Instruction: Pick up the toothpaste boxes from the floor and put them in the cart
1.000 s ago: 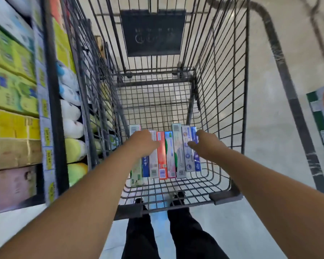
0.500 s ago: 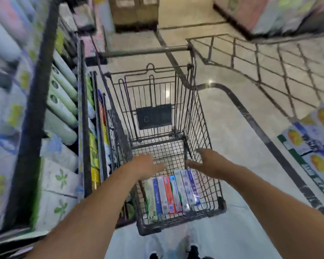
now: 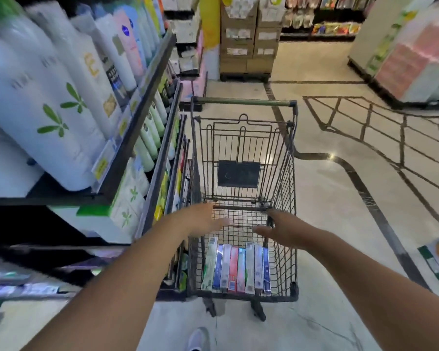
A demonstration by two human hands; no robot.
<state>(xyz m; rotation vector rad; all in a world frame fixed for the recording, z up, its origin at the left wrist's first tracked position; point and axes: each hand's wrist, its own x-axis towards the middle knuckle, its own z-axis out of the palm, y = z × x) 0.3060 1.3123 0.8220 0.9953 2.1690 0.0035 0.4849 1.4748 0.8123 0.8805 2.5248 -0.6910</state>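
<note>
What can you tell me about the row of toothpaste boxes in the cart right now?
The toothpaste boxes lie flat on the wire floor of the shopping cart, at its near end. About eight long, narrow cartons sit side by side, touching, their long sides running away from the camera. Colours run green-white, blue, white, red, teal, white and blue-purple; they look like printed cardboard, closed and undamaged. Neither the left hand nor the right hand touches them; both hover open above.

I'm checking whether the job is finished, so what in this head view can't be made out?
- Brand print on the toothpaste boxes: too small and blurred.
- Floor beneath the cart: hidden by the basket and the boxes.
- Floor near the feet: cut off by the bottom edge and covered by both arms.
- Fingertips of the left hand and right hand: motion-blurred.
</note>
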